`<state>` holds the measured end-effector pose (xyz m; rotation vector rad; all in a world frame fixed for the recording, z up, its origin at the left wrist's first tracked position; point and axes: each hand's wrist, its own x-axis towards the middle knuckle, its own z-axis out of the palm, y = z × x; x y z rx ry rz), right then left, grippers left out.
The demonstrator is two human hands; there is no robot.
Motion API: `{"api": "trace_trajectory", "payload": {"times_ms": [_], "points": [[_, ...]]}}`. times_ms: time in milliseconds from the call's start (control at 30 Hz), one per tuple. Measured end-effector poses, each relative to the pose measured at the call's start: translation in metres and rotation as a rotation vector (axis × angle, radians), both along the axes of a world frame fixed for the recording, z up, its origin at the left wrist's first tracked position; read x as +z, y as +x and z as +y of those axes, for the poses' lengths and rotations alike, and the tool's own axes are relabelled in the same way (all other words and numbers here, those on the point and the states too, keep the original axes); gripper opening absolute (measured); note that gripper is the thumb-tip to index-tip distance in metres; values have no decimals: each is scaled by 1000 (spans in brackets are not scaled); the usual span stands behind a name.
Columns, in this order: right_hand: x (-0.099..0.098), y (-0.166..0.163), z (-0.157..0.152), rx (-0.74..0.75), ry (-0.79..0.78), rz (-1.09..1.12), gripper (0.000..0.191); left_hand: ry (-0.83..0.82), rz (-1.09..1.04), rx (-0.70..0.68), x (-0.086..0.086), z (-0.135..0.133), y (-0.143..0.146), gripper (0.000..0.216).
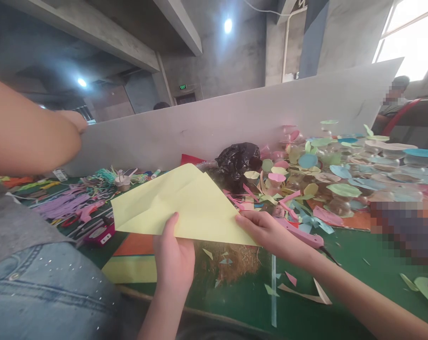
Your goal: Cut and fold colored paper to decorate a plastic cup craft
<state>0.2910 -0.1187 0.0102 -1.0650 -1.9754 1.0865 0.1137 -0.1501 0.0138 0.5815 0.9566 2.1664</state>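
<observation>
A sheet of pale yellow paper (185,203), folded over and lightly creased, is held up above the green table. My left hand (174,252) grips its lower edge, with the thumb on top and the fingers hidden beneath. At the right corner, my right hand (263,229) pinches the paper between thumb and fingers. Below the paper's left part lies a stack of orange and yellow sheets (132,264). A pink hot glue gun (297,231) rests just beyond my right hand. A clear glue stick (273,293) lies below that hand.
Plastic cups with paper discs (344,189) crowd the right side. A black plastic bag (238,160) sits against the white board (206,127). Purple strips (63,200) and a magenta box (98,233) lie left. Another person's arm (29,127) reaches in closely. Paper scraps (306,293) litter the table.
</observation>
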Motion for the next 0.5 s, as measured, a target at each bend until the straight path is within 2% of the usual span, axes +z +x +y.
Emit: {"api": "trace_trajectory", "payload": {"times_ms": [333, 500], "points": [[-4, 1, 2, 10, -7, 35, 44, -6, 3, -20, 1, 1, -1, 46], [-3, 1, 3, 9, -12, 70, 45, 31, 52, -108, -5, 2, 4, 43]]}}
